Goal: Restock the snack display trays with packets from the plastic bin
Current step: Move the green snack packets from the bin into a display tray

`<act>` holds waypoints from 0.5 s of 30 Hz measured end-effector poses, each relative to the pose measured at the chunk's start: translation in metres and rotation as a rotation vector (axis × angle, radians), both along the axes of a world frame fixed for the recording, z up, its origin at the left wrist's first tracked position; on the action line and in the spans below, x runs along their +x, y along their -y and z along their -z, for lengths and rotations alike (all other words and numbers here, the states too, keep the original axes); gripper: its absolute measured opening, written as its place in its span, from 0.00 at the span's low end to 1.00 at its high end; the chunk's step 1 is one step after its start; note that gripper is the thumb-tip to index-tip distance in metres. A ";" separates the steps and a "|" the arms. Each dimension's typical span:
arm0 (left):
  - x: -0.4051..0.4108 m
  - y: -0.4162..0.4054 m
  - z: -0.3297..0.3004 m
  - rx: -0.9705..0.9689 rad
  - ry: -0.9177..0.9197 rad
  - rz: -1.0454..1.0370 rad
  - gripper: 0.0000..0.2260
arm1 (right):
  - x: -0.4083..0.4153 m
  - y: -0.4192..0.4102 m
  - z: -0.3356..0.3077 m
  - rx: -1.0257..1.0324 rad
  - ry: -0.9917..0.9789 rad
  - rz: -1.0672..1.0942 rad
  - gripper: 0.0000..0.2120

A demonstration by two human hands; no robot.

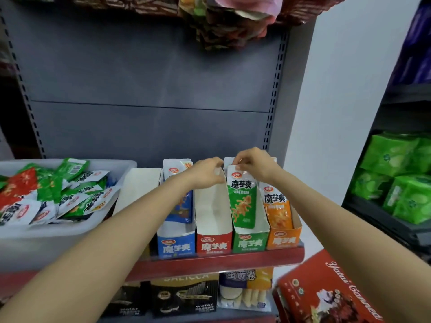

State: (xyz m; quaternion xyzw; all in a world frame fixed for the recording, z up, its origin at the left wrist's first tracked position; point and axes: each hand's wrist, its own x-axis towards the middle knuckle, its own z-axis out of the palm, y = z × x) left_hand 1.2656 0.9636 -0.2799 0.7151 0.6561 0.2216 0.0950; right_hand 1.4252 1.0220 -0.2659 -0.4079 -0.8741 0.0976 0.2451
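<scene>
Four cardboard display trays stand side by side on the shelf: blue (pixel 176 244), red (pixel 214 243), green (pixel 249 241) and orange (pixel 283 238). A green packet (pixel 242 201) leans upright in the green tray. My right hand (pixel 253 163) pinches its top edge at the back of that tray. My left hand (pixel 207 172) holds the top of the cardboard wall between the red and green trays. The red tray looks bare inside. The blue tray holds a blue packet (pixel 179 206), and an orange packet (pixel 277 206) sits in the orange tray. The plastic bin (pixel 58 229) at left holds several mixed packets.
A plain white tray (pixel 137 187) stands between the bin and the blue tray. Boxed goods fill the shelf below. A red box (pixel 326 292) sits at lower right. Green packs (pixel 396 178) fill a dark rack on the right. Bagged snacks hang overhead.
</scene>
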 end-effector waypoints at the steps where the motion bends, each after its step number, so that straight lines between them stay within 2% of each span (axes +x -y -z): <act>1: -0.001 0.000 0.000 0.003 0.002 0.000 0.21 | -0.002 -0.002 0.002 0.029 0.007 0.020 0.04; 10: -0.001 0.000 0.002 0.024 0.055 0.027 0.19 | -0.010 -0.002 0.006 0.179 0.002 0.066 0.07; 15: 0.000 0.011 -0.001 0.097 0.118 0.028 0.19 | -0.015 0.002 0.009 0.259 0.098 0.086 0.12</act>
